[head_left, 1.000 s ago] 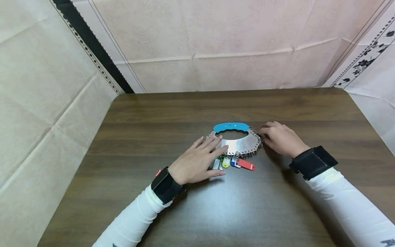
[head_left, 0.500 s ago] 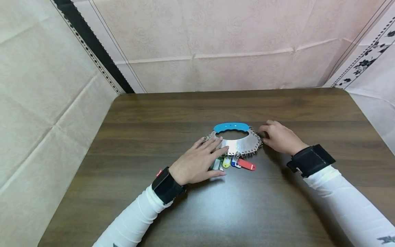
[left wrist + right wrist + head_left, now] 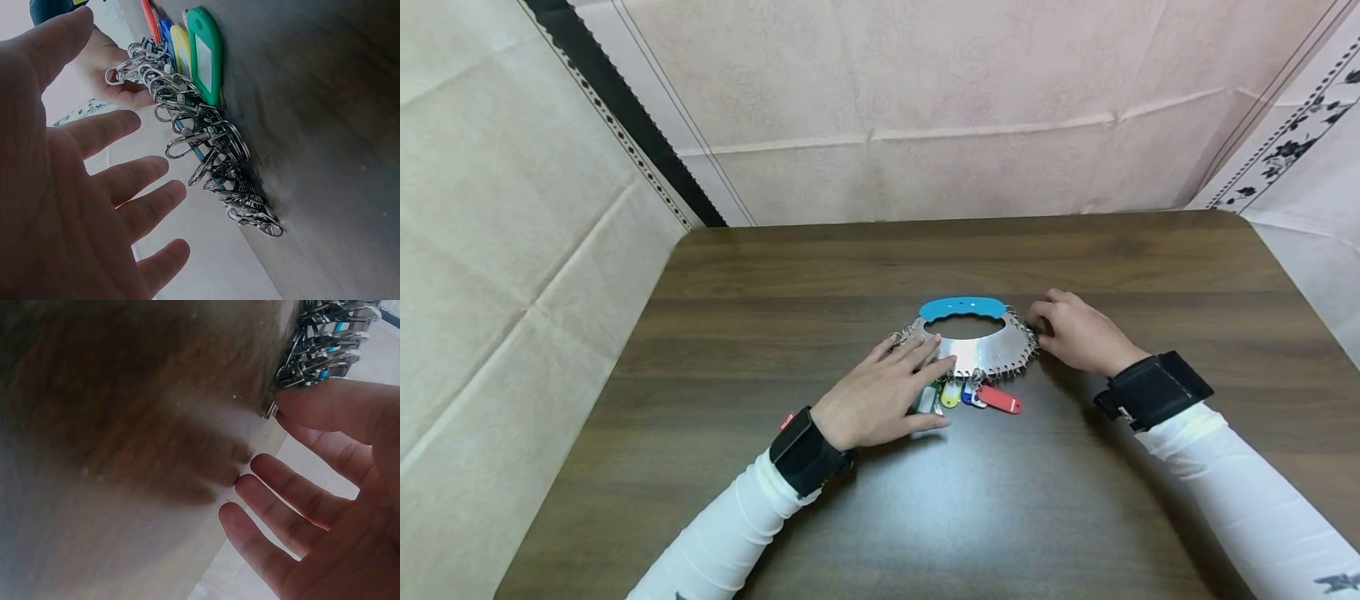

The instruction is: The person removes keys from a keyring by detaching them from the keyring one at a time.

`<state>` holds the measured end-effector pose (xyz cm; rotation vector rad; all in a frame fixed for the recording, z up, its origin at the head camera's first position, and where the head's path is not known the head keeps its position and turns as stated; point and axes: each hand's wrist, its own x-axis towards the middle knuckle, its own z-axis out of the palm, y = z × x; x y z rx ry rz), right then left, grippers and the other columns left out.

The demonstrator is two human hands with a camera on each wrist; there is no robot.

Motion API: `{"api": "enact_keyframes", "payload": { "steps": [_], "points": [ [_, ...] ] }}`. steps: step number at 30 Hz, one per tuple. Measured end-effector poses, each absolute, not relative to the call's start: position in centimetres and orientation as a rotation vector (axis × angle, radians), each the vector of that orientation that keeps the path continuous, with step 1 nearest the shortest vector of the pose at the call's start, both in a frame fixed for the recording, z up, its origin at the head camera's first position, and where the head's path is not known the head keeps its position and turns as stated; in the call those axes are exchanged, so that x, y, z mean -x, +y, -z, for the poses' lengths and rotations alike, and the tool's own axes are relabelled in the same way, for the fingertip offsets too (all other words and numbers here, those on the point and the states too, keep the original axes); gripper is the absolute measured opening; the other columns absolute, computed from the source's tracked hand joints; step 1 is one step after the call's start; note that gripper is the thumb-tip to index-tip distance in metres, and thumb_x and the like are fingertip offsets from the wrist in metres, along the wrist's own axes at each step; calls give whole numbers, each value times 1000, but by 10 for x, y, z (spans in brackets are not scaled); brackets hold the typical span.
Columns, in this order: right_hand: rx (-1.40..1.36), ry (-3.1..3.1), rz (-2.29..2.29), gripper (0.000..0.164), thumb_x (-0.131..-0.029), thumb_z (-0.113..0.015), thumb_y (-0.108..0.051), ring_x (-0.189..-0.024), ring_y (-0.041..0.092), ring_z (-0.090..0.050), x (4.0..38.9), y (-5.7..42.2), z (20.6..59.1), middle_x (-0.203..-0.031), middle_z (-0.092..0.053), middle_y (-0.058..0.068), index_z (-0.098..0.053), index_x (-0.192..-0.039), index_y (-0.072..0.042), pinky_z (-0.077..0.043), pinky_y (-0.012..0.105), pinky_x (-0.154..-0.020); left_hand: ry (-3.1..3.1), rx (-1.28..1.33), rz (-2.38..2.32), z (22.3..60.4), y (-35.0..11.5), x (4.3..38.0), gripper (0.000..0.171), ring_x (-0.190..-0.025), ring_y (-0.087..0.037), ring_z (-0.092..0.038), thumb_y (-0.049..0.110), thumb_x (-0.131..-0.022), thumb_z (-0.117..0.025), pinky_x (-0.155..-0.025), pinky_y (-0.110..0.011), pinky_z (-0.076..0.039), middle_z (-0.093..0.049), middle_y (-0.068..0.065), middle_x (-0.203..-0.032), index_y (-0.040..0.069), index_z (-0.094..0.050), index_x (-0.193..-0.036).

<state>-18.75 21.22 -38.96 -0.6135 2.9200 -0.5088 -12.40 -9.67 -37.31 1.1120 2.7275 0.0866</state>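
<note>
A crescent-shaped metal plate (image 3: 981,352) with a blue handle (image 3: 962,308) lies flat on the dark wooden table (image 3: 820,267). Many snap clips (image 3: 212,156) hang around its rim. Red (image 3: 997,399), yellow (image 3: 951,393) and green (image 3: 206,56) key tags are clipped to its near edge. My left hand (image 3: 895,383) lies flat with straight fingers on the plate's left part, partly covering the green tag. My right hand (image 3: 1063,329) sits at the plate's right end, fingers relaxed. One fingertip (image 3: 300,403) touches the clips (image 3: 325,350), and the other fingertips rest on the table.
Pale cloth walls enclose the table on the left, back and right. Bare tabletop stretches in front of the plate and on both sides of it. Both wrists wear black bands over white sleeves.
The right hand has shifted slightly towards the plate's right end. The left hand and the plate have stayed in place.
</note>
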Motion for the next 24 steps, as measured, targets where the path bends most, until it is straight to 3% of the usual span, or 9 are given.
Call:
{"api": "enact_keyframes", "payload": {
  "steps": [24],
  "points": [
    [659,2934,570,17,-97,-59,0,-102,33,-61,188,215,390,-108,-62,19,-71,-107,6,-54,51,-88,2724,-1122,-89,373,-96,124,79,-157,-25,-21,67,-96,-51,-128,-51,-12,-23,-6,-169,24,-31,-160]
  ]
}}
